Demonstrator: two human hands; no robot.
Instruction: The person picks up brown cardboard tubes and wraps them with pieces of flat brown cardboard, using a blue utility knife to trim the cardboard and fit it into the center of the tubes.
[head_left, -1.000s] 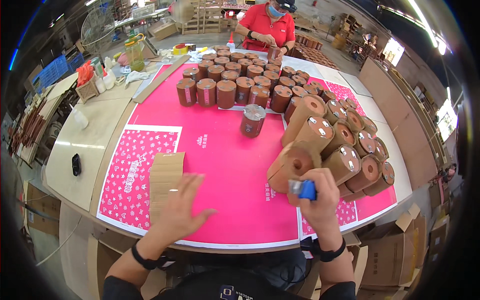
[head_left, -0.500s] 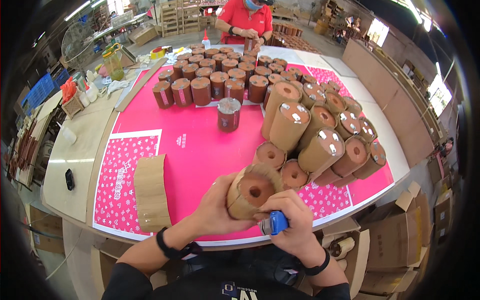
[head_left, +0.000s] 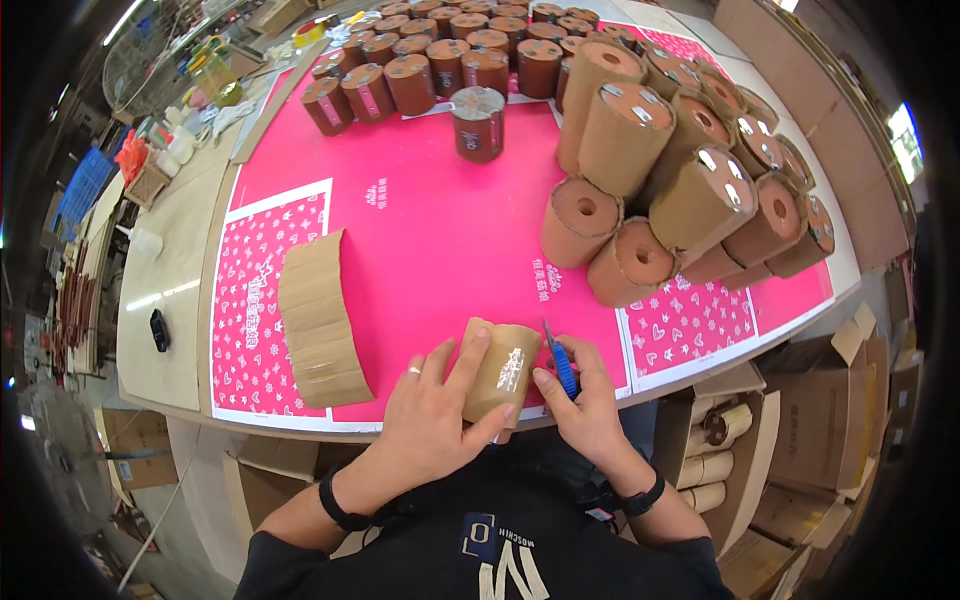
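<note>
A cylinder wrapped in brown cardboard (head_left: 487,378) lies on its side at the table's near edge, with a shiny strip of clear tape along its upper face. My left hand (head_left: 425,415) grips it from the left, fingers over its top and thumb at its near end. Just right of the cylinder, my right hand (head_left: 590,405) is closed around a blue utility knife (head_left: 564,370). The knife's thin blade points up and away from me. To the left, a curved sheet of brown cardboard (head_left: 322,325) lies loose on the pink table cover (head_left: 430,250).
Stacked wrapped cylinders (head_left: 625,140) rise at the right, several with silver tabs. Rows of brown cylinders (head_left: 410,85) fill the far side, with a single silver-topped one (head_left: 478,125) standing in front. An open carton of cylinders (head_left: 715,460) sits below the table's right edge.
The wrapped cylinder has turned from showing its holed end to lying with its taped side up. The knife has swung from below the cylinder to its right, blade now upward. My view has tilted down.
</note>
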